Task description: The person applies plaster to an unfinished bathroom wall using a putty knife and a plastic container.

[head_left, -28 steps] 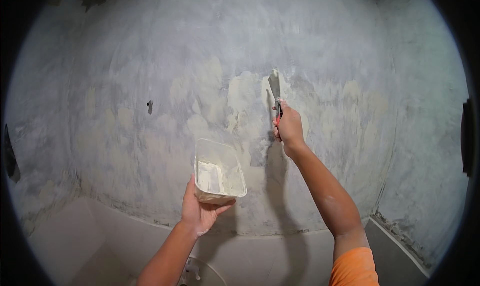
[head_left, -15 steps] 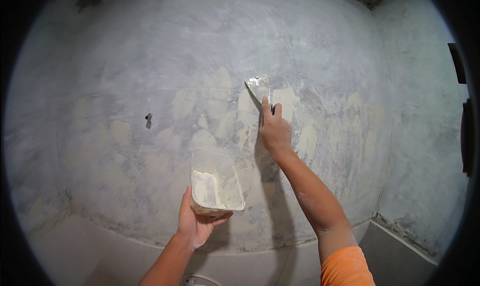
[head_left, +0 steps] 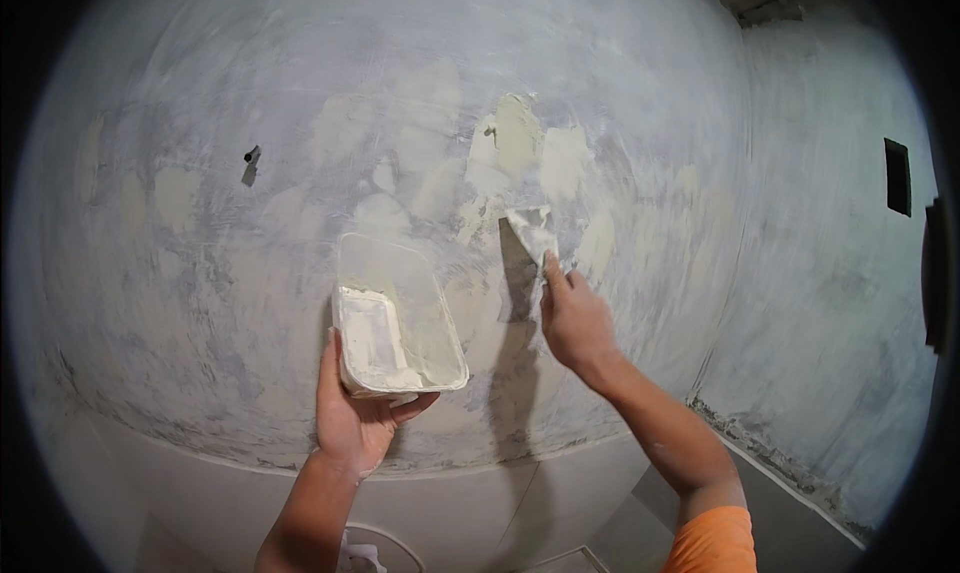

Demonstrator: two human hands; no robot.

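Note:
My left hand [head_left: 350, 425] grips a clear rectangular plastic tub [head_left: 428, 308] from below, its mouth tilted toward me. Off-white putty [head_left: 368, 335] coats the lower part of the tub inside. In my right hand [head_left: 578, 321] is a putty knife [head_left: 536, 235], blade up and smeared with putty, held close to the grey wall [head_left: 620, 63]. I cannot tell whether the blade touches the wall. Just above the blade is a thick, pale putty patch [head_left: 517, 135] with a rough upper edge, among several flatter patches.
A small dark fitting [head_left: 250, 161] sticks out of the wall at left. The right side wall [head_left: 820, 263] has a dark rectangular opening [head_left: 898, 178]. Pale tiles [head_left: 450, 508] run along the bottom, and a rounded white rim [head_left: 400, 545] shows at the lower edge.
My right hand has drawn the putty knife down the wall, leaving a fresh putty patch above it. The view has shifted right, and the tub appears farther left and higher.

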